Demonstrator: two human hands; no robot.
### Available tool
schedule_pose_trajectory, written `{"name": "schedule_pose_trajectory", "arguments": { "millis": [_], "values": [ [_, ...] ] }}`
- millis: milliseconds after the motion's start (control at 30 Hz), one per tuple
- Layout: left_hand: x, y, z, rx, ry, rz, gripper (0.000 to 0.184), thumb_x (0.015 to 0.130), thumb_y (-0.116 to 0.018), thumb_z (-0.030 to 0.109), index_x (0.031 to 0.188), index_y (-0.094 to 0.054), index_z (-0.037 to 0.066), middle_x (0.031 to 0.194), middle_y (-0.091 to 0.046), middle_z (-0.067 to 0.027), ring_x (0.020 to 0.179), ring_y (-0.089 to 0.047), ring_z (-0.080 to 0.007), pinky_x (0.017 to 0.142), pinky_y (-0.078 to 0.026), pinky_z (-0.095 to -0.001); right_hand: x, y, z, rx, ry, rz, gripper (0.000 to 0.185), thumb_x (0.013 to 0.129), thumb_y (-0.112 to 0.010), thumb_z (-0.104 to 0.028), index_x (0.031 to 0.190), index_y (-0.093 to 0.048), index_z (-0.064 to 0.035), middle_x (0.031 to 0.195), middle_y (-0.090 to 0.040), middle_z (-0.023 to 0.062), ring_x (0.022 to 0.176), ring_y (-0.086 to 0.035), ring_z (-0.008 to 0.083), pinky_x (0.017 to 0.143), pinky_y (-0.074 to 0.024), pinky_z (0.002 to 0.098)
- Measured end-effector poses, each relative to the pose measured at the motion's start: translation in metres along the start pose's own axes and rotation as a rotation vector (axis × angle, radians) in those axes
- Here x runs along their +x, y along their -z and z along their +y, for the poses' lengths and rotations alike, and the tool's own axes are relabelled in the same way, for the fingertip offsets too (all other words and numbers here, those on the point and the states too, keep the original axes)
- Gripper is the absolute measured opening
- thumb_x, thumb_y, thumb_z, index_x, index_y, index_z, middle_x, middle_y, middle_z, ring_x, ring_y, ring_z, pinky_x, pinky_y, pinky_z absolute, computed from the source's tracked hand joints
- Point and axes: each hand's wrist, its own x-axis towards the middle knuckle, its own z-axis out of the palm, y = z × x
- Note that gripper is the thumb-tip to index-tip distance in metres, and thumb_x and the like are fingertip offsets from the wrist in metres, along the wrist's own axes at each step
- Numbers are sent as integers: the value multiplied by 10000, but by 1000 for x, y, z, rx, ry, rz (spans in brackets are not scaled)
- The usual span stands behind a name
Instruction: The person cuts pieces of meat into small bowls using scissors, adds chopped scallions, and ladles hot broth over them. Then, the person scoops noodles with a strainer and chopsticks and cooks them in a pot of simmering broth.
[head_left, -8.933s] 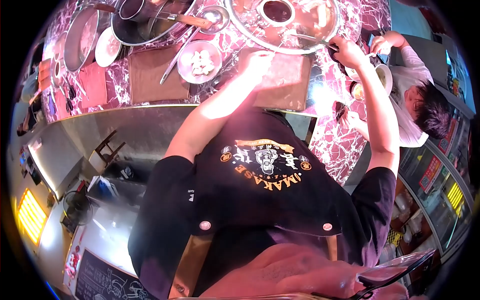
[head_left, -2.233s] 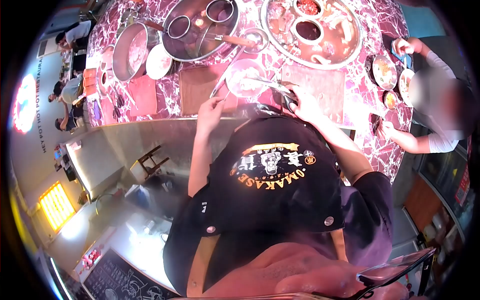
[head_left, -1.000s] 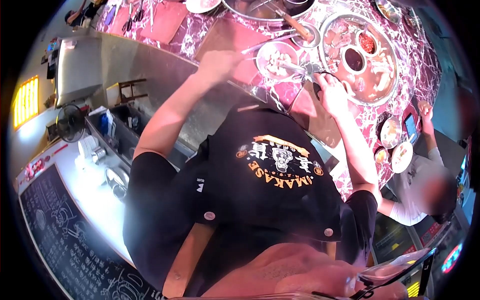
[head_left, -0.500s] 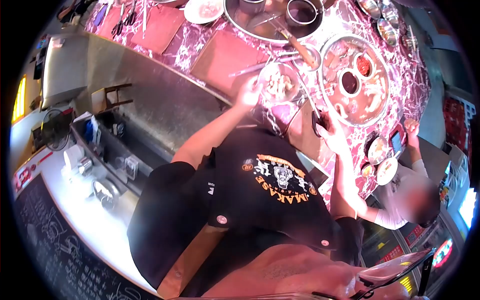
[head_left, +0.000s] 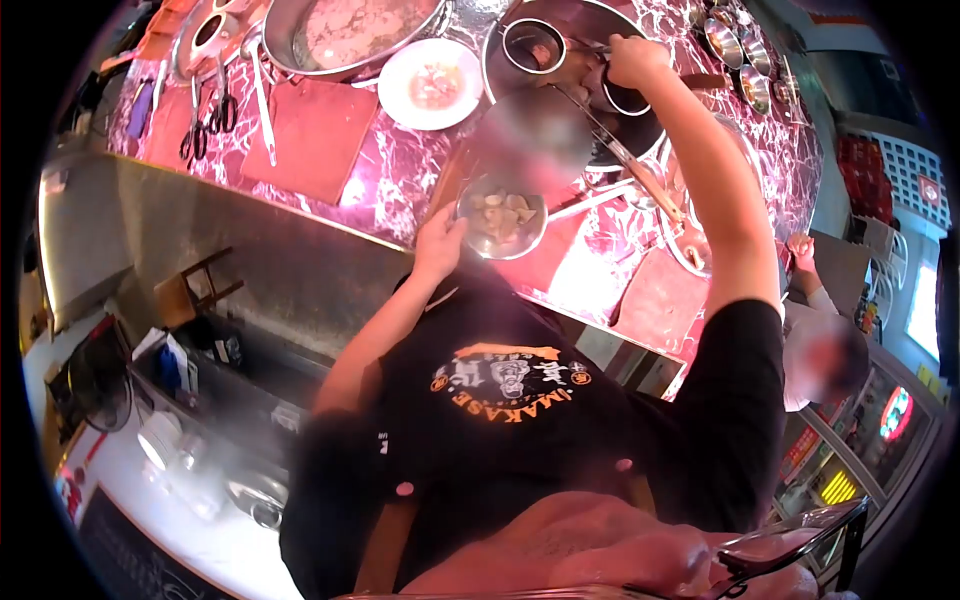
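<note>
My left hand [head_left: 441, 243] grips the side of a small shiny bowl [head_left: 503, 250] with pale chunks of cut food [head_left: 501, 216] in it. The bowl is in front of my chest at the counter's near edge. My right arm is stretched out, and my right hand [head_left: 637, 63] is closed over the right part of a large round pot [head_left: 487, 62]. What its fingers hold is hidden. Just below it is a dark round container, and another metal cylinder [head_left: 533, 46] stands in the pot. A wooden-handled utensil [head_left: 645, 180] leans across the pot's near rim.
A white plate [head_left: 430, 112] of food and a large oval pan [head_left: 385, 55] are at the back left. Black-handled scissors [head_left: 222, 108] and red mats [head_left: 312, 135] lie further left. Metal bowls [head_left: 722, 42] stand far right. Another person [head_left: 808, 345] is at the right.
My right hand has left the scissor-like tool near the round platter and reached forward over the pot. My left hand still holds the bowl. The view has shifted.
</note>
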Motion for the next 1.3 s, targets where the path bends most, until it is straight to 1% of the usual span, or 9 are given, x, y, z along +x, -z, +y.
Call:
{"name": "schedule_pose_trajectory", "arguments": {
  "millis": [200,333,400,567,700,800,867,1067,1300],
  "values": [
    [38,37,-37,76,-114,17,341,986,-548,107,1297,-552,-35,1055,-669,-59,881,-599,-73,785,-465,-220,99,-57,-38,-39,-38,-109,398,883,-594,-272,1213,-595,-48,1175,-673,161,1073,-666,308,899,-543,423],
    [32,63,-30,42,26,-26,306,1000,-540,153,1246,-518,-28,919,-671,-70,844,-615,-110,786,-469,-245,88,-42,-30,30,-76,-224,306,852,-628,-208,1101,-678,-37,1145,-684,175,1059,-667,332,880,-545,427],
    [29,77,-13,18,-36,-7,206,1004,-516,148,1174,-488,36,857,-660,-47,671,-552,-72,625,-437,-219,71,-18,-12,33,-61,-210,291,843,-634,-199,1070,-691,-27,1113,-690,185,1051,-665,348,875,-542,440],
    [43,112,26,52,18,-11,253,998,-514,129,1226,-559,30,905,-645,-9,739,-505,-48,650,-420,-203,15,9,42,118,1,-158,315,795,-667,-195,1072,-674,-46,1024,-704,173,938,-670,364,814,-516,456],
    [54,106,73,251,-142,10,282,985,-534,107,1239,-617,15,1027,-658,-46,934,-599,-99,824,-483,-258,-48,2,73,520,-22,-108,382,797,-697,-192,1147,-654,-44,949,-708,159,868,-683,278,782,-518,383],
    [57,90,82,315,-337,108,285,977,-572,149,1220,-638,16,864,-632,1,773,-568,-74,702,-481,-238,-92,-32,96,957,43,-98,455,815,-681,-103,1260,-594,-60,897,-688,113,833,-655,173,738,-501,306],
    [40,80,94,238,-165,128,277,973,-580,138,1215,-648,21,813,-619,25,737,-544,-65,667,-454,-233,-144,0,78,879,19,-193,474,827,-652,-43,1292,-566,-59,887,-669,79,823,-621,124,729,-487,275],
    [12,67,43,-5,-89,296,282,955,-588,96,1220,-644,14,831,-633,1,676,-533,-63,607,-434,-217,-222,-33,-7,789,373,-99,513,763,-650,-81,1269,-587,-130,987,-691,165,894,-677,327,818,-524,409],
    [12,75,50,-63,-90,322,282,946,-594,77,1212,-642,0,791,-607,7,644,-488,-53,563,-396,-211,-207,-47,-55,499,432,-128,404,777,-628,-92,1180,-610,-79,995,-676,198,955,-640,387,845,-502,470]
  ]
}}
